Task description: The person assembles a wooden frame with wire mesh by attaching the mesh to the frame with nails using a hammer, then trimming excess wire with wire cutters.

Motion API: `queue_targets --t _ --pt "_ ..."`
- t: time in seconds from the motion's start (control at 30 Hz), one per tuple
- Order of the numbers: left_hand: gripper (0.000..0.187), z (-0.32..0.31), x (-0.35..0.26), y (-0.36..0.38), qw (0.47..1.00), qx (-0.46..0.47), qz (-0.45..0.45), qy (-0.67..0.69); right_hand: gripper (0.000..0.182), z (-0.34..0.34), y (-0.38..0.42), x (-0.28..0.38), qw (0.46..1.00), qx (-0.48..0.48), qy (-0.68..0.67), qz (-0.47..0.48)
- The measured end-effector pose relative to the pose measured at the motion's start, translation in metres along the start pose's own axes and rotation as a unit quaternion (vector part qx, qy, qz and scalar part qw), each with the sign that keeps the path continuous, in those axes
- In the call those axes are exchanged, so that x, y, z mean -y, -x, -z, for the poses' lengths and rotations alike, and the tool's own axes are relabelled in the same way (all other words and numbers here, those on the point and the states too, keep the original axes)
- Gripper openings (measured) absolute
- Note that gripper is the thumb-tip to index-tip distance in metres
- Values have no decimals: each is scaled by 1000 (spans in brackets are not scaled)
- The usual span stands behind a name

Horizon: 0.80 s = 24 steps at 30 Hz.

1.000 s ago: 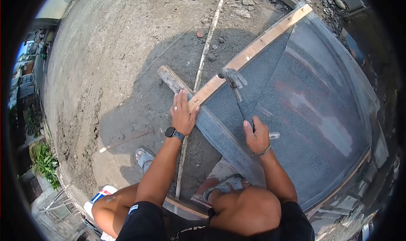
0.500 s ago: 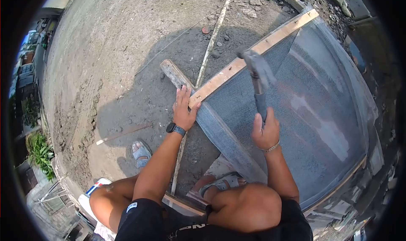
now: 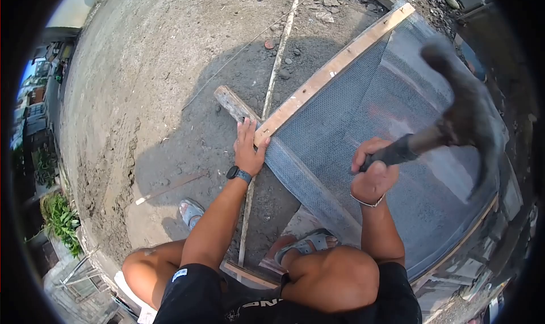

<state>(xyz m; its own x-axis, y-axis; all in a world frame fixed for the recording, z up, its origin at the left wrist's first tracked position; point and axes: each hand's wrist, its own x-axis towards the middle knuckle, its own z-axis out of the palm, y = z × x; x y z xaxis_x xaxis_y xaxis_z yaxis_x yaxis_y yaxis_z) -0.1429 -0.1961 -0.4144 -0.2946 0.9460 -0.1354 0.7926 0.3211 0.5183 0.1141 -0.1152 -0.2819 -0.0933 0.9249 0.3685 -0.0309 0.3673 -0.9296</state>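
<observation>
Over mesh point(image 3: 323, 119), right hand point(image 3: 374, 175) holds a hammer point(image 3: 454, 125) aslant.

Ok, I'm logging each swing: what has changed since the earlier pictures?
The right hand has swung the hammer rightward, away from the wooden strip; the hammer's head now looks larger. Nothing was let go. The left hand stays at the strip's lower end.

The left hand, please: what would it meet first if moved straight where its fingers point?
The left hand would likely meet the weathered wooden piece just ahead; it may already touch it.
</observation>
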Motion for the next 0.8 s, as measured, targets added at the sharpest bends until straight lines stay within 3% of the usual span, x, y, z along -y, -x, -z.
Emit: queue_targets --t 0.07,0.17,0.27,0.47,0.67,0.8 --pt "62 -1 2 0 1000 -5 -4 4 36 0 36 -49 946 110 269 -146" --pt "61 -5 6 0 1000 -15 -13 9 26 -13 41 -54 841 255 342 -333" --pt "65 -9 11 1 999 -19 -16 40 28 -21 26 -19 895 207 259 -297" --pt "63 -3 5 2 1000 -22 -7 7 38 -16 6 11 995 32 37 -92" --pt "63 -3 6 2 1000 -18 -2 8 37 -24 7 5 909 -22 -69 -410" --pt "63 -3 3 1 1000 -22 -4 16 38 -13 -23 21 930 -48 -65 -359"
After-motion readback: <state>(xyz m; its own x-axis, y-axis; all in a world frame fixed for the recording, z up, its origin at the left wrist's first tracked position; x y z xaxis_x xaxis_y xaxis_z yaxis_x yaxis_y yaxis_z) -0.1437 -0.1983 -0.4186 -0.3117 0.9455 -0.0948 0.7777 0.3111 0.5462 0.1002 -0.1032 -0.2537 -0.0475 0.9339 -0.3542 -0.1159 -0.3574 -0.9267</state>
